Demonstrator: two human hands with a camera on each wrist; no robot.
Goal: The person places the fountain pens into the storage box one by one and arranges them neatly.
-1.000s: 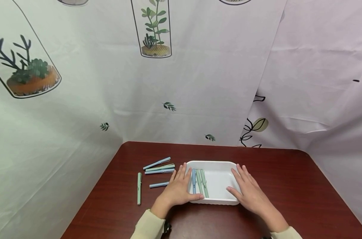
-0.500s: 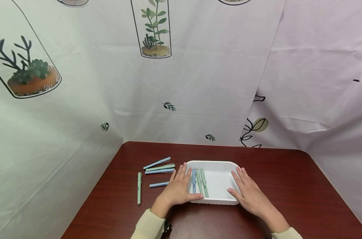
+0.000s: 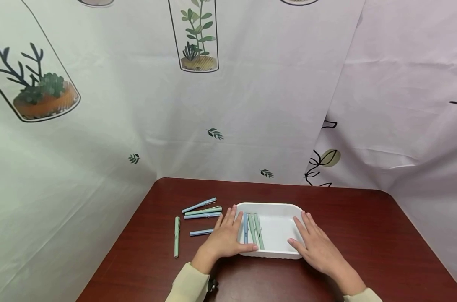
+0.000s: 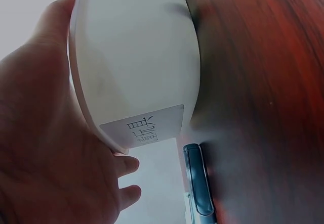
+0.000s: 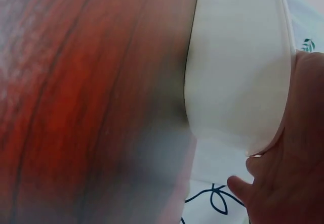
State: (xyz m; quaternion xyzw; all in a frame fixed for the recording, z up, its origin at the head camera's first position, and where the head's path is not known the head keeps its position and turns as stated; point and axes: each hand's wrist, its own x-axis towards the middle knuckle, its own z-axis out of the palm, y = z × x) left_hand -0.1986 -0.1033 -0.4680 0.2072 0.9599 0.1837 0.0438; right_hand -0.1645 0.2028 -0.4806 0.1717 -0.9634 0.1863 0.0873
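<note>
A white tray [image 3: 277, 230] lies on the table between both hands. My left hand [image 3: 224, 238] rests on its left rim, fingers spread and fairly straight, thumb along the near edge. On the right rim lies my right hand [image 3: 320, 248], also with extended fingers. Inside the tray, at the left, are a blue pen [image 3: 245, 228] and two green pens [image 3: 258, 230], side by side. The left wrist view has the tray's outer wall with a printed label [image 4: 144, 128]; the right wrist view has its plain wall [image 5: 238, 67] beside the hand.
Left of the tray, several capped pens lie on the dark red table [image 3: 349, 218]: blue pens [image 3: 199, 205] and a green pen [image 3: 203, 211] grouped together, a green pen [image 3: 177, 237] further left, and a blue pen [image 3: 201, 232] partly behind the left hand. Patterned cloth [image 3: 251, 105] hangs behind.
My right hand's fingers have shifted slightly toward the near side along the right rim. The left hand, tray and pens stay in place; the head view has tilted a little.
</note>
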